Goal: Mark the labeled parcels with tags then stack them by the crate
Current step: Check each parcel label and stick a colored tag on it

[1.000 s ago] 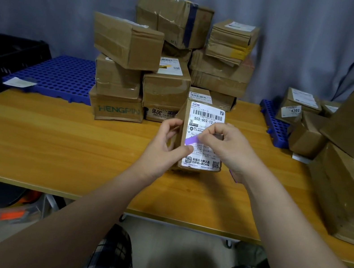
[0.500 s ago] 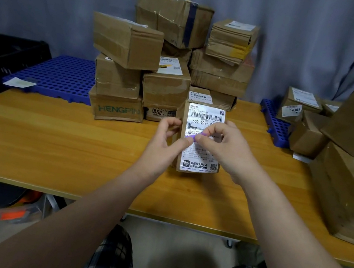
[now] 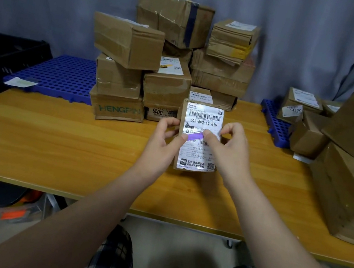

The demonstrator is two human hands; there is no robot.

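The left hand (image 3: 162, 145) and right hand (image 3: 229, 155) each pinch one end of a purple tag (image 3: 195, 135) across the label of the parcel (image 3: 197, 158), which stands mid-bench (image 3: 52, 135) before stacked boxes (image 3: 169, 61).

A parcel-sorting room: labeled cartons (image 3: 175, 39) stacked on a wooden table (image 3: 50, 147).

Both forearms, left (image 3: 86, 212) and right (image 3: 272, 233), are bare right to the frame edge. Left hand (image 3: 165, 142) and right hand (image 3: 228, 153) are bare too. Legs are in plaid cloth (image 3: 109, 261): dark navy/black ground, thin white grid lines, same pattern on both thighs. Can't tell if it's shorts or trousers.
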